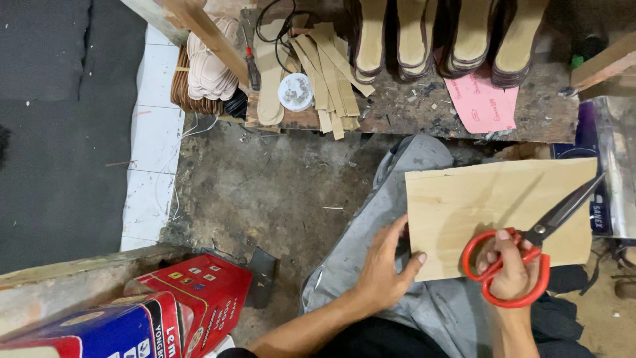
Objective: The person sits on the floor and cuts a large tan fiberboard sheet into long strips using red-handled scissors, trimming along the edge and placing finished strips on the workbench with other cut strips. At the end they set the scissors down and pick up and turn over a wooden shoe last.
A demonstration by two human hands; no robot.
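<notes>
— Where's the sheet right now?

— On my lap, over the grey cloth (397, 265). The tan sheet (490, 205) lies flat, and everything else I place from it. My left hand (384, 268) is at its near left corner, thumb on top, fingers curled under the edge, pinching it steady.

— And the other hand?

— My right hand (511, 265) is at the sheet's near edge, fingers closed through the red handles of the scissors (530, 248). The dark blades lie across the sheet toward its far right corner. Whether they're parted I can't tell from here.

— How much is cut?

— As I judge it, nothing yet. The sheet reads as one whole piece; I see no slit and no offcut beside it.

— What's beyond the sheet?

— The bench (411, 109), with a pink pattern (480, 103) just past the sheet's far edge, soles (450, 33) stacked behind that, and tan strips (328, 73) fanned out further left beside a round tin (295, 91). Left of the sheet, near me, a red box (199, 292).
</notes>
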